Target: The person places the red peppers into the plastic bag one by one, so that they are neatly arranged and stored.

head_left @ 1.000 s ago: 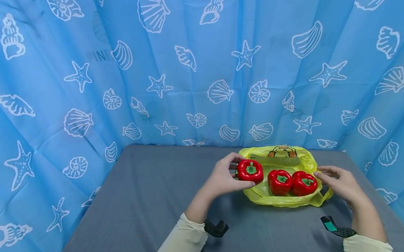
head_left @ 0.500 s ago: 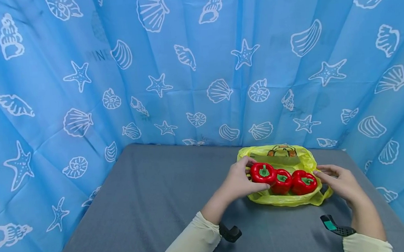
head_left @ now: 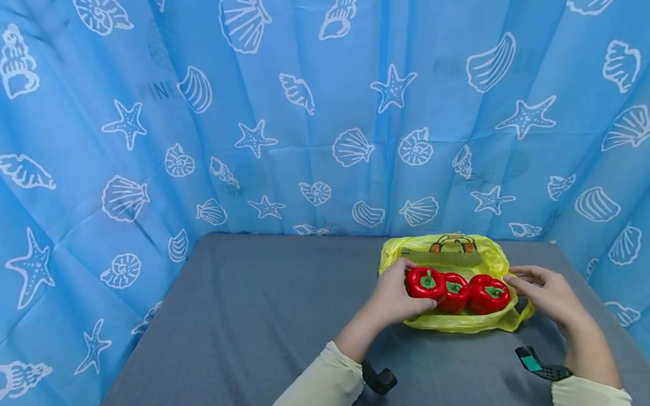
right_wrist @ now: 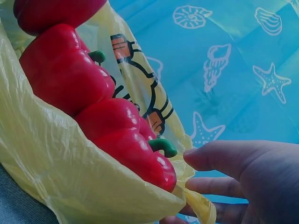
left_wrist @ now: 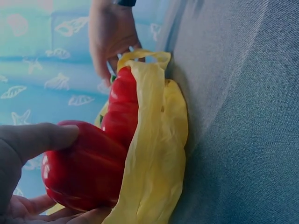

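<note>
My left hand (head_left: 393, 295) grips a red bell pepper (head_left: 426, 284) with a green stem at the left part of an open yellow plastic bag (head_left: 461, 325). In the left wrist view, the thumb lies across the held pepper (left_wrist: 88, 163) and the fingers are beneath it. Two more red bell peppers, a middle one (head_left: 455, 293) and a right one (head_left: 488, 295), lie side by side in the bag. The held pepper touches or nearly touches the middle one. My right hand (head_left: 548, 292) pinches the bag's right edge between thumb and fingers; some fingers are hidden behind the plastic.
The bag rests on a grey cloth-covered table (head_left: 286, 305), near its back right. A blue curtain (head_left: 308, 104) with white shells and starfish hangs behind and at both sides. Black bands are on both wrists.
My left hand has carried its pepper to the right and slightly down, into the bag beside the other two. The right hand has stayed in place at the bag's edge.
</note>
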Tool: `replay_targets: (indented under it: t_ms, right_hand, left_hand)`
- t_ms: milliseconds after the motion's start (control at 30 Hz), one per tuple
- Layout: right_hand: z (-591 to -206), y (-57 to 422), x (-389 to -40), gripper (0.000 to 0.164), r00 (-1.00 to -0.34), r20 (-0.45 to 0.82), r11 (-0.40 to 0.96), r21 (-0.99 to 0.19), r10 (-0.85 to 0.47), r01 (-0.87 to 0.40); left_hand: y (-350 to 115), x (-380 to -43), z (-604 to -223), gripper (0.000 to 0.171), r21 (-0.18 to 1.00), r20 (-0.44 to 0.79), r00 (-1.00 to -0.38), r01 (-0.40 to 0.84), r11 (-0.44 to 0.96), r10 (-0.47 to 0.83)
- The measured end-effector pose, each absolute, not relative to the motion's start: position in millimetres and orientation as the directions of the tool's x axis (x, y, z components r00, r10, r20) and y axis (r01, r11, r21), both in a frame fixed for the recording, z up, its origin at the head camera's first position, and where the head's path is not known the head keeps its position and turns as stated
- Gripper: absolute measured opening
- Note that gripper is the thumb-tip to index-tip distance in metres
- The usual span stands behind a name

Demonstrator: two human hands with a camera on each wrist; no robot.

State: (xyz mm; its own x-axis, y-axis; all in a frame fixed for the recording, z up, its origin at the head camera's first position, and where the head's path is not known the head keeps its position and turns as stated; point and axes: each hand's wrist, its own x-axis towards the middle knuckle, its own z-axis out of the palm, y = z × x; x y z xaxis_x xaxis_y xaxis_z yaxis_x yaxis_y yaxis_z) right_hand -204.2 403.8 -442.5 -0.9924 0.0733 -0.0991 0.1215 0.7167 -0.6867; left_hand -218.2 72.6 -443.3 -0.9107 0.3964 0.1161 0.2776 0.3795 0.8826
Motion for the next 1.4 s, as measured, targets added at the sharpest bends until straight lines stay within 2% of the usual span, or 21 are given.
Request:
replay_targets:
  t_ms: [267,733,1400]
  right_hand:
    - [-442,404,-205,0.076,-0.99,-0.116,0.715,-0.686,0.081,0.139]
    - [-444,405,-208,0.076,-0.99,-0.118,0.716,-0.685,0.076,0.136]
    - [-442,404,-207,0.075,-0.99,-0.119,0.713,-0.688,0.072,0.135]
  left_hand:
    - [77,-223,-446,0.071,0.872,0.087,-0.913,0.263,0.412,0.398]
    - [75,-228,-452,0.073,0.891,-0.006,-0.924,0.167,0.421,0.381]
    - [77,-231,-463,0.075,0.837,-0.018,-0.927,0.191,0.512,0.376]
